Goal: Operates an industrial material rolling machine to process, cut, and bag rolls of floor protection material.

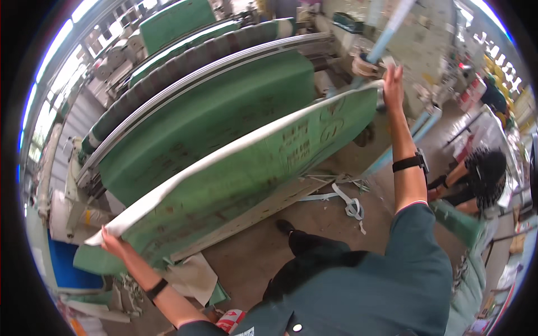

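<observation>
Just before the long machine (274, 47), the green sheet (224, 190) hangs by its white top edge (148, 203); left hand (114, 245) and right hand (393, 88) pinch opposite ends, presumably to hold it spread without sagging.

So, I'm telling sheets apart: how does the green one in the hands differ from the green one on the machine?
The left hand and right hand grip the held sheet; neither touches the machine sheet. The held sheet has a white upper edge; the machine sheet borders a pale rail. Both are green with dark markings.
</observation>
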A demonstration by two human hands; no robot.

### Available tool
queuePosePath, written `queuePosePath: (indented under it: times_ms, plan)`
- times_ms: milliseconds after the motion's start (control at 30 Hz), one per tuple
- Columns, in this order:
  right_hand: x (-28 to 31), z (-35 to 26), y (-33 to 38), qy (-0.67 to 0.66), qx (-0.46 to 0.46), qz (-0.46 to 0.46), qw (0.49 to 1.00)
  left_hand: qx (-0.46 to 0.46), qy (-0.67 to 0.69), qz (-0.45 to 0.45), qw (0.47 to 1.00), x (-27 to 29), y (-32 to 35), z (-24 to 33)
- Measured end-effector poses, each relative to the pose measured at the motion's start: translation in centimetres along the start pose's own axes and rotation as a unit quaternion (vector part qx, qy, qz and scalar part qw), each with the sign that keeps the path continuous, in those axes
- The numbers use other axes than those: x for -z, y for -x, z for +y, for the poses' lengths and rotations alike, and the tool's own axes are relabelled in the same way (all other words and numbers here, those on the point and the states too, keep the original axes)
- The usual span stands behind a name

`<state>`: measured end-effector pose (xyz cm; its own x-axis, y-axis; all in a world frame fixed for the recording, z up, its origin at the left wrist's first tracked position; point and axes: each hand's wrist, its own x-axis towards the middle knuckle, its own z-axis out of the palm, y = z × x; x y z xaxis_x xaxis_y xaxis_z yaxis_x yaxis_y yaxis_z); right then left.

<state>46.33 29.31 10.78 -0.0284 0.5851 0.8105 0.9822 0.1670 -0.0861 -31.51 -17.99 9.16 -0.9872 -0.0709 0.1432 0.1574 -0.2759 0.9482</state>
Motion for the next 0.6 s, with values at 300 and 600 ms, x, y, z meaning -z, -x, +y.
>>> queuePosePath:
  times_ms: [300,600]
  plan:
    - [3.9,-46.0,3.1,-0.416,0.34,-0.382,0.752,-0.278,-0.378,-0.158,0.869,-10.4,1.7,-2.8]
    - [-13.5,-49.4,14.9,-0.256,0.269,-0.714,0.593,-0.242,-0.499,0.007,0.832,5.9,20.4,0.0]
